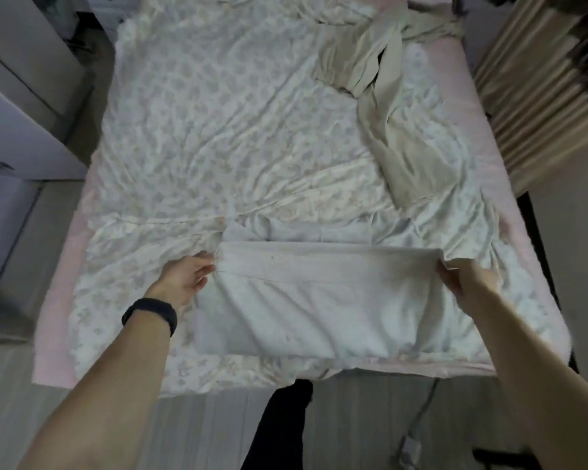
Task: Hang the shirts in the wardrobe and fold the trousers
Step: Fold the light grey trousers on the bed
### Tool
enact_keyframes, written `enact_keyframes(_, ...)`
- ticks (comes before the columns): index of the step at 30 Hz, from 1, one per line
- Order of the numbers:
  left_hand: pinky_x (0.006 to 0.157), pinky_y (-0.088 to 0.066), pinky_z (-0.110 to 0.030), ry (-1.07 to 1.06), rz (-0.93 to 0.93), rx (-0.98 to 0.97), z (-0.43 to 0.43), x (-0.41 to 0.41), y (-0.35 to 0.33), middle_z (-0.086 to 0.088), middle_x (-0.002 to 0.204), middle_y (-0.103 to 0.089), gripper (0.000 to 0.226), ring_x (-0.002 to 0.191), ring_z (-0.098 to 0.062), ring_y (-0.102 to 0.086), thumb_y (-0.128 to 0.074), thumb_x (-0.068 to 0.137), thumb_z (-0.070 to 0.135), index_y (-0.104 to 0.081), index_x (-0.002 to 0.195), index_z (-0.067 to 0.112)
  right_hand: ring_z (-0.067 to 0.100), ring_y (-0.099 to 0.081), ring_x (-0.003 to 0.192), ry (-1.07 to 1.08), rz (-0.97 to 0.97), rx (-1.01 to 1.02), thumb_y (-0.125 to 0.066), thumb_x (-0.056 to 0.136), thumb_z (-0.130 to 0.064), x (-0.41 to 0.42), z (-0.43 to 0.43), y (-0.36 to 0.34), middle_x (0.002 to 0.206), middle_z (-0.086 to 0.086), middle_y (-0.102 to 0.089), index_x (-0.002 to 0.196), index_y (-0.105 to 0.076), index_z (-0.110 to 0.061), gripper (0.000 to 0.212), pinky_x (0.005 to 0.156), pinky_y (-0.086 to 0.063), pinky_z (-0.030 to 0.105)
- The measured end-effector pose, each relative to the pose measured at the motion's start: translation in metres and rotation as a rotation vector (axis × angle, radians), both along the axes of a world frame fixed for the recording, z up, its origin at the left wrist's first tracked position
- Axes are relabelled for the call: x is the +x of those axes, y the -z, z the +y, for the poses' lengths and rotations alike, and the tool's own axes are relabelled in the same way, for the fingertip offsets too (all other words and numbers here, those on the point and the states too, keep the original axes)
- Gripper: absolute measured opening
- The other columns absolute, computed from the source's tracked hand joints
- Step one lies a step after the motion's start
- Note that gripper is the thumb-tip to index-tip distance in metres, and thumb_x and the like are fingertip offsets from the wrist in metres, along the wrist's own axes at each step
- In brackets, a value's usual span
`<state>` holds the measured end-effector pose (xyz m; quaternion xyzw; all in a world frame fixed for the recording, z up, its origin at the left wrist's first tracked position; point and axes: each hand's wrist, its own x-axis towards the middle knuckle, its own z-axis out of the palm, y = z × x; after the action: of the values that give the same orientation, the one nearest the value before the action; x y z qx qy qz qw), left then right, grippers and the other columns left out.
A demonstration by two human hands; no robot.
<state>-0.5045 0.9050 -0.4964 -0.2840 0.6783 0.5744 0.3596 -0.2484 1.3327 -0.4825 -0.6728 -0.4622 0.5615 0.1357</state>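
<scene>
**Soft matt cloth on the bed, smooth hard surfaces around it**

The white garment [319, 300] is thin, matt cloth, limp and softly creased; its small buttons may be plastic, though the blur leaves that unsure. The bed sheet [218, 130] is light printed cloth, matt and heavily wrinkled. The beige garment [387, 106] is a slightly heavier cloth, matt and crumpled. The pink mattress cover [58, 334] is plain, soft cloth. The wristband [150, 315] is black, smooth and matt. The floor [201, 435] is grey wood-grain planks with a dull sheen. The curtain [540, 113] is pleated cloth with a faint satin shine. The cabinet [21, 130] is smooth and white.
</scene>
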Motion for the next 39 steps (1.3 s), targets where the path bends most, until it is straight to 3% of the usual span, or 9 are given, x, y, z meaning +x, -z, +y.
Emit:
enact_keyframes(3,0.085,-0.050,-0.030,0.195,0.168,-0.242,0.022,-0.025,0.023,0.004,0.098,-0.072,0.011,0.096,-0.015,-0.067,-0.078,0.086,0.014,-0.072,0.096,0.016,0.023,-0.051,0.067,-0.204,-0.262,0.063,-0.073,0.068,-0.004,-0.024,0.012,0.022,0.064,0.009,-0.054,0.076,-0.069,0.006,0.014,0.054,-0.035,0.028)
enact_keyframes(6,0.080,-0.054,-0.033,0.202,0.292,-0.378,0.040,-0.047,0.041,0.006,0.083,-0.075,0.019,0.081,-0.016,-0.071,-0.073,0.092,0.035,-0.070,0.079,0.021,0.025,-0.051,0.060,-0.278,-0.377,0.166,-0.073,0.086,-0.024,-0.043,0.029,0.035,0.057,0.009,-0.056,0.064,-0.068,-0.007,0.027,0.054,-0.035,0.029)
enact_keyframes(9,0.070,-0.054,-0.030,0.275,0.330,-0.486,0.053,-0.070,0.059,0.013,0.077,-0.075,0.029,0.075,-0.014,-0.072,-0.061,0.098,0.044,-0.070,0.087,0.019,0.028,-0.052,0.057,-0.287,-0.419,0.274,-0.056,0.099,-0.045,-0.063,0.049,0.047,0.058,0.011,-0.058,0.064,-0.064,-0.010,0.051,0.049,-0.032,0.028)
enact_keyframes(14,0.086,-0.058,-0.042,0.292,0.347,-0.623,0.064,-0.101,0.104,0.011,0.076,-0.074,0.032,0.077,-0.019,-0.071,-0.059,0.097,0.049,-0.068,0.090,0.019,0.027,-0.072,0.073,-0.304,-0.441,0.300,-0.050,0.091,-0.061,-0.097,0.079,0.095,0.060,-0.002,-0.071,0.077,-0.072,-0.019,0.049,0.078,-0.060,0.047)
enact_keyframes(19,0.089,-0.055,-0.045,0.375,0.345,-0.742,0.076,-0.123,0.140,-0.009,0.102,-0.074,0.048,0.099,-0.034,-0.067,-0.054,0.094,0.062,-0.070,0.103,0.017,0.034,-0.065,0.088,-0.382,-0.585,0.332,-0.044,0.096,-0.061,-0.112,0.094,0.131,0.080,0.010,-0.071,0.092,-0.073,-0.018,0.052,0.082,-0.055,0.040)
enact_keyframes(25,0.095,-0.050,-0.046,0.384,0.313,-0.872,0.103,-0.126,0.184,-0.018,0.131,-0.063,0.049,0.116,-0.041,-0.059,-0.048,0.102,0.048,-0.060,0.133,0.013,0.043,-0.058,0.115,-0.463,-0.673,0.341,-0.041,0.100,-0.058,-0.124,0.106,0.187,0.117,0.023,-0.068,0.119,-0.068,-0.020,0.051,0.101,-0.047,0.045)
enact_keyframes(31,0.091,-0.043,-0.054,0.406,0.641,-0.973,0.135,-0.072,0.188,-0.025,0.136,-0.050,0.056,0.119,-0.045,-0.049,-0.046,0.103,0.039,-0.037,0.148,0.007,0.039,-0.058,0.114,-0.446,-0.446,0.502,-0.049,0.096,-0.043,-0.126,0.048,0.187,0.119,0.014,-0.067,0.137,-0.049,-0.022,0.046,0.098,-0.044,0.047)
enact_keyframes(35,0.118,-0.020,-0.052,0.804,0.918,-0.752,0.169,0.033,0.152,-0.008,0.164,-0.024,0.069,0.150,-0.029,-0.024,-0.049,0.099,0.046,-0.027,0.159,0.021,0.035,-0.044,0.138,-0.768,-0.331,0.790,-0.050,0.096,-0.044,-0.107,-0.061,0.155,0.149,0.013,-0.049,0.143,-0.051,-0.009,0.058,0.113,-0.030,0.046)
enact_keyframes(39,0.121,-0.009,-0.061,1.335,0.951,-0.704,0.178,0.095,0.170,0.000,0.171,0.000,0.075,0.157,-0.024,-0.003,-0.044,0.098,0.047,-0.011,0.162,0.029,0.022,-0.019,0.155,-1.302,-0.220,0.793,-0.036,0.102,-0.046,-0.095,-0.153,0.151,0.166,0.003,-0.025,0.156,-0.037,-0.025,0.058,0.124,-0.012,0.050)
